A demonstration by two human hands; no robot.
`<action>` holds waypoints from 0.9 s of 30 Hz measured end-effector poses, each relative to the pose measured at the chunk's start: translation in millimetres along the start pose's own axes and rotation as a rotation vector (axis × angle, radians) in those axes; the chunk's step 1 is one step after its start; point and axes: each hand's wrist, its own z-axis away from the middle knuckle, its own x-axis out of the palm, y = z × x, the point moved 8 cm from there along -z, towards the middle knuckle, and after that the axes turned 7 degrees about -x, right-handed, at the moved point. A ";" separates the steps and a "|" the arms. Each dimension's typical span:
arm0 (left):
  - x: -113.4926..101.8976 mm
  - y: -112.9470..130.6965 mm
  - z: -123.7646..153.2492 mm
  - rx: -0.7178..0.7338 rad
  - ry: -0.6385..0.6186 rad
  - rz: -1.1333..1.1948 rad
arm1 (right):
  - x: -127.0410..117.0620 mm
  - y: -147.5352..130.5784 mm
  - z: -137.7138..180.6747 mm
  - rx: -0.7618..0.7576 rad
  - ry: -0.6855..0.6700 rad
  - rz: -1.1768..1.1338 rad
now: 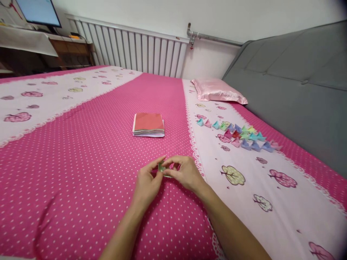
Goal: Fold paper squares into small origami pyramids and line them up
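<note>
A small piece of folded green paper is held between both hands just over the pink dotted bedspread. My left hand pinches its left side with thumb and fingers. From the right, my right hand grips it with the thumb and fingertips, which touch those of the other hand. Fingers hide most of the paper, so its full shape cannot be made out. Beyond the hands lies a stack of square paper sheets, with a red-orange sheet on top. Several folded paper boats in many colours stand in rows to the right.
The bed is covered by a pink and white bedspread. A pink satin pillow lies near the grey padded headboard. Along the far wall run a white radiator and a pipe. At the far left, a monitor stands on a desk.
</note>
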 end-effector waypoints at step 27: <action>-4.7 -8.8 -3.4 -0.129 0.044 0.226 | -2.6 0.4 0.9 0.073 0.058 -0.074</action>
